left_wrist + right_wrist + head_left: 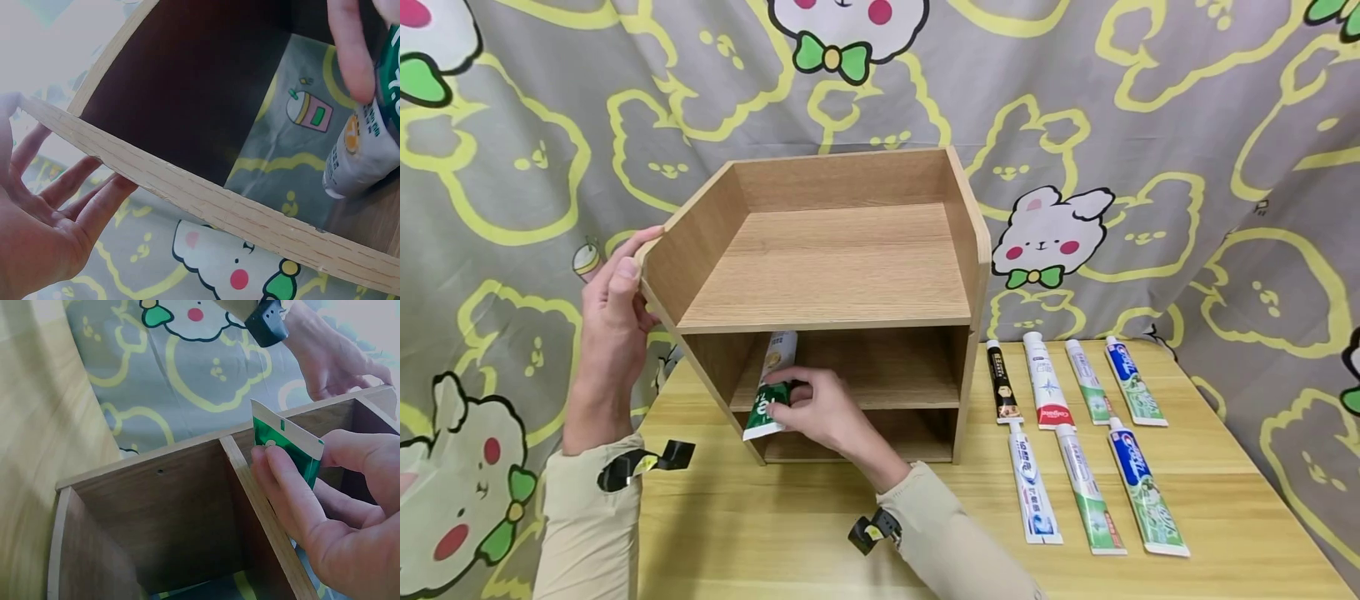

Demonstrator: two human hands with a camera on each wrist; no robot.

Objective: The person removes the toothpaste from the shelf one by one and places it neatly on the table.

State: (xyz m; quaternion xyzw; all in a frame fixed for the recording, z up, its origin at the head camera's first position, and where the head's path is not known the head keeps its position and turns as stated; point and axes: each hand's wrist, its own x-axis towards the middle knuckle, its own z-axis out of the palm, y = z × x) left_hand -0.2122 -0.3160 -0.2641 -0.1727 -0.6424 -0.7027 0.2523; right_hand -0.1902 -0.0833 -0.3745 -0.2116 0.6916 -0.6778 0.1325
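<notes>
My right hand (pixel 820 408) pinches a green and white toothpaste tube (pixel 780 352) near its flat crimped end. The tube's cap end points into the left part of the middle compartment of a small wooden shelf (pixel 820 258). In the right wrist view, thumb and fingers hold the tube's green end (pixel 287 447); its white part is mostly hidden there. My left hand (pixel 617 308) grips the upper front corner of the shelf's left side panel (pixel 206 187), with the thumb on one side and fingers on the other.
Several toothpaste tubes lie in two rows to the right, among them a black tube (pixel 1002 383), a red and white Colgate tube (pixel 1047 379) and a blue and green tube (pixel 1146 487). The wooden table (pixel 760 533) meets a patterned curtain (pixel 880 100) behind.
</notes>
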